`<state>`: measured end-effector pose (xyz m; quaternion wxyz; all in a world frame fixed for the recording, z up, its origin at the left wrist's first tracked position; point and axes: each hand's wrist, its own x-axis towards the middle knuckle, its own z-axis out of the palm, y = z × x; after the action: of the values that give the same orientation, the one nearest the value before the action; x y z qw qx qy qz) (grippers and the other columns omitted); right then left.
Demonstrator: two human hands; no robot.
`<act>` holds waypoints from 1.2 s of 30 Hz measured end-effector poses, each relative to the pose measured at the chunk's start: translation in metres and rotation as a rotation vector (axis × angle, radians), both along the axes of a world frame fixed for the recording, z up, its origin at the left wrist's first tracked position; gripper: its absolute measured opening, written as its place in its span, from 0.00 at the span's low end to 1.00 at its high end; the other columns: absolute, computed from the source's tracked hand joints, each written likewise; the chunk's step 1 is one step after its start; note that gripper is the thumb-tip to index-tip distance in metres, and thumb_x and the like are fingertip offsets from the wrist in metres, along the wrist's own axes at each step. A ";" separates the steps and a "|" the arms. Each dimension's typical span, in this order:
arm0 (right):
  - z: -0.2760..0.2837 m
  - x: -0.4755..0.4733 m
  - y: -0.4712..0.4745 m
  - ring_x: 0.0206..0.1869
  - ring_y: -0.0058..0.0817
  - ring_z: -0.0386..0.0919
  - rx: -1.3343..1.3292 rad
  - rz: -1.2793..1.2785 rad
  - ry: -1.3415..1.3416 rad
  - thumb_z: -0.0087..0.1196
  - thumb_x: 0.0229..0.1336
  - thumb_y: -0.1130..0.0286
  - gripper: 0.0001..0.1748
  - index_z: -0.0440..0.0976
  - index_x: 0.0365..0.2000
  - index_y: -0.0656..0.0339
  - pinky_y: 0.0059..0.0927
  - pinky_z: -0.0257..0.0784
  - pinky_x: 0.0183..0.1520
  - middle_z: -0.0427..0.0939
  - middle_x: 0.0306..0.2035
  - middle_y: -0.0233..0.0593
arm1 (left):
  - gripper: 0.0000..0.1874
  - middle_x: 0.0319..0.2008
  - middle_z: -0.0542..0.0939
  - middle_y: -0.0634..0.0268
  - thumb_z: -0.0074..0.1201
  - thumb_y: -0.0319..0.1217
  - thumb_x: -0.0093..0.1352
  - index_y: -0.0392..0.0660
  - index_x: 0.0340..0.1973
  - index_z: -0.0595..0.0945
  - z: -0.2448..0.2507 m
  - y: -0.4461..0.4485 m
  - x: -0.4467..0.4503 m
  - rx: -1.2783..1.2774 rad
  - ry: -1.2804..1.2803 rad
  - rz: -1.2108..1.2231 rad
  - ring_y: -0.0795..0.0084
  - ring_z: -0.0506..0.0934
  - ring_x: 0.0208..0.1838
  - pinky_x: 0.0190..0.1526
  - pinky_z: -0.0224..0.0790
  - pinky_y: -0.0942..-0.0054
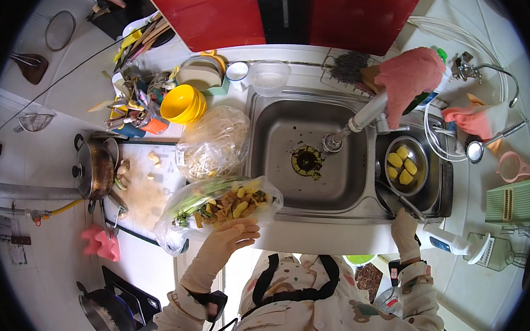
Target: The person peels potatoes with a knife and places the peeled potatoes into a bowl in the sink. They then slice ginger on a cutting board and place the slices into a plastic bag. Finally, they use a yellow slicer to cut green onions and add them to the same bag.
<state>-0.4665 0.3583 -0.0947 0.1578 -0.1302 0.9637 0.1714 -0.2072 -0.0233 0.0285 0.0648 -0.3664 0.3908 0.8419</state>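
My left hand, in a pale glove, is held with its fingers extended at the front edge of a clear plastic bag. Brown and yellow peelings fill the bag's mouth, with green stalks behind the film. My gloved right hand is at the front rim of the small sink basin, its fingertips by a metal tool with a long handle. Its grip on the tool is hidden. Several peeled potatoes lie in a steel bowl in that basin. Dark scraps surround the drain of the large sink.
A pink cloth drapes near the faucet. A bag of bean sprouts and stacked yellow bowls stand left of the sink. Garlic pieces lie on a cutting board. A white bottle lies at right.
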 end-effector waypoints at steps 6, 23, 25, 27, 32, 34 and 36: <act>-0.006 0.007 0.004 0.35 0.44 0.79 -0.039 -0.010 -0.034 0.45 0.55 0.73 0.12 0.68 0.41 0.64 0.38 0.75 0.37 0.77 0.34 0.49 | 0.20 0.42 0.78 0.56 0.49 0.36 0.65 0.35 0.47 0.75 0.023 -0.022 0.031 -0.225 -0.067 0.158 0.65 0.76 0.46 0.52 0.66 0.69; 0.088 0.018 -0.063 0.42 0.40 0.73 -0.020 0.161 -0.041 0.59 0.47 0.62 0.36 0.59 0.56 0.62 0.37 0.70 0.43 0.72 0.39 0.47 | 0.10 0.29 0.77 0.61 0.58 0.38 0.56 0.46 0.29 0.82 -0.049 -0.124 -0.053 -1.883 -0.307 -0.705 0.58 0.76 0.36 0.37 0.69 0.64; 0.098 0.027 -0.071 0.41 0.39 0.74 -0.006 0.158 -0.045 0.58 0.48 0.61 0.35 0.60 0.56 0.61 0.36 0.70 0.42 0.72 0.37 0.45 | 0.12 0.30 0.77 0.61 0.59 0.39 0.55 0.47 0.29 0.81 -0.062 -0.126 -0.059 -1.949 -0.383 -0.787 0.59 0.76 0.36 0.37 0.70 0.62; 0.105 0.032 -0.074 0.40 0.39 0.74 -0.027 0.170 -0.039 0.58 0.49 0.61 0.34 0.60 0.56 0.61 0.36 0.70 0.41 0.72 0.36 0.45 | 0.12 0.30 0.77 0.60 0.59 0.40 0.55 0.47 0.29 0.81 -0.071 -0.124 -0.062 -2.033 -0.411 -0.775 0.59 0.77 0.35 0.36 0.70 0.62; 0.108 0.036 -0.076 0.38 0.40 0.73 -0.090 0.176 -0.061 0.57 0.50 0.61 0.34 0.60 0.55 0.62 0.36 0.70 0.41 0.71 0.35 0.46 | 0.10 0.29 0.77 0.59 0.58 0.39 0.55 0.47 0.27 0.80 -0.086 -0.125 -0.066 -2.169 -0.506 -0.842 0.59 0.77 0.33 0.34 0.69 0.61; 0.109 0.036 -0.078 0.38 0.40 0.73 -0.129 0.188 -0.062 0.57 0.49 0.61 0.34 0.60 0.55 0.62 0.36 0.70 0.40 0.71 0.34 0.46 | 0.09 0.27 0.77 0.59 0.57 0.38 0.55 0.47 0.25 0.79 -0.087 -0.126 -0.067 -2.236 -0.553 -0.883 0.59 0.77 0.32 0.33 0.69 0.61; 0.112 0.037 -0.080 0.38 0.40 0.73 -0.164 0.207 -0.059 0.57 0.49 0.62 0.34 0.61 0.55 0.62 0.37 0.69 0.40 0.71 0.34 0.47 | 0.07 0.25 0.77 0.58 0.55 0.35 0.55 0.46 0.24 0.79 -0.083 -0.126 -0.066 -2.216 -0.457 -0.784 0.58 0.77 0.31 0.32 0.69 0.61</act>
<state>-0.4296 0.2786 0.0171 0.1563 -0.2463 0.9509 0.1035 -0.2736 -0.1496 -0.0549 0.0338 -0.2201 0.9681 -0.1145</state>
